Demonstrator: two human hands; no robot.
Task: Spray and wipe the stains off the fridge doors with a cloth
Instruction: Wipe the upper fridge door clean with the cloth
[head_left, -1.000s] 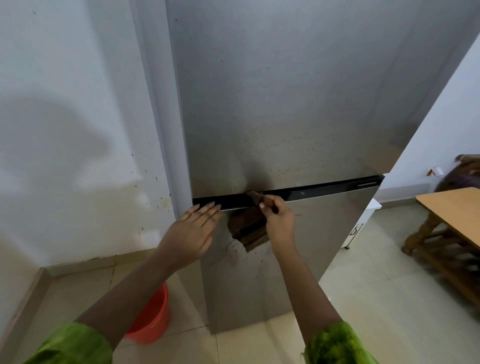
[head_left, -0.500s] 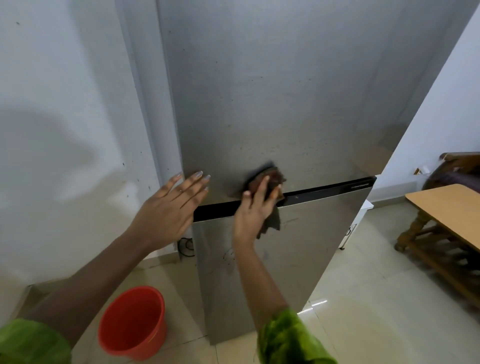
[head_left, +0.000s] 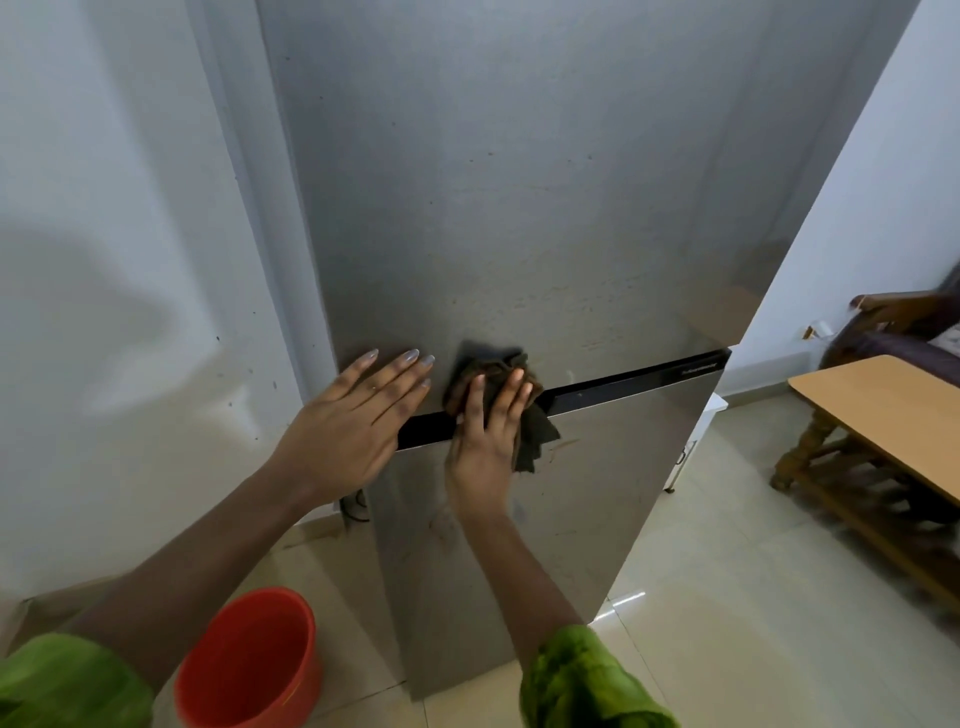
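Observation:
A tall silver fridge fills the middle; its upper door (head_left: 519, 208) carries small dark specks and faint streaks. A black strip (head_left: 634, 382) separates it from the lower door (head_left: 597, 493), which has smudges. My right hand (head_left: 488, 431) presses a dark brown cloth (head_left: 535, 441) flat against the fridge at the strip, fingers straight. My left hand (head_left: 358, 421) lies flat with spread fingers on the fridge's left edge at the same height. No spray bottle is in view.
A red bucket (head_left: 249, 660) stands on the tiled floor at the lower left of the fridge. White wall (head_left: 114, 260) runs along the left. A wooden table (head_left: 883, 415) and a dark sofa (head_left: 893, 332) are at the right.
My right hand went from pinching the cloth at the strip to pressing it flat, slightly higher. My left hand slid up onto the upper door's edge. The view shifted, showing more bucket.

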